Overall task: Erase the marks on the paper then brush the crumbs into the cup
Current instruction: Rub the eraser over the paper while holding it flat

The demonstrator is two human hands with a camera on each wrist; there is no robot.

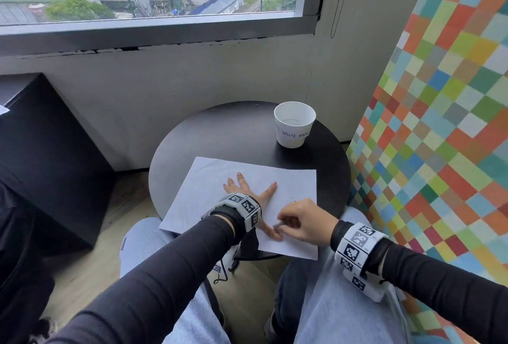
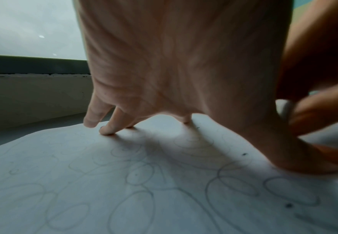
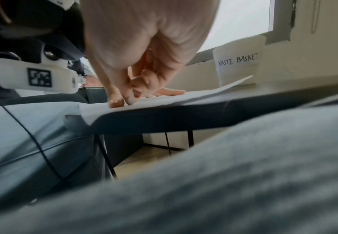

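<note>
The sheet of paper [image 1: 242, 178] lay on the round black table [image 1: 220, 129], its long axis running left to right, its near edge overhanging the table toward the person's lap. Faint pencil loops [image 2: 140, 175] covered it. The left hand [image 1: 248, 191] pressed flat on the sheet, fingers straight and spread, pointing away toward the window. The right hand [image 1: 302, 221] sat at the near right part of the paper, fingers curled, pinching a small white eraser [image 2: 285, 109] against the sheet beside the left thumb. A white paper cup [image 1: 294, 127] lettered "WASTE BASKET" stood upright beyond the paper's far right corner.
</note>
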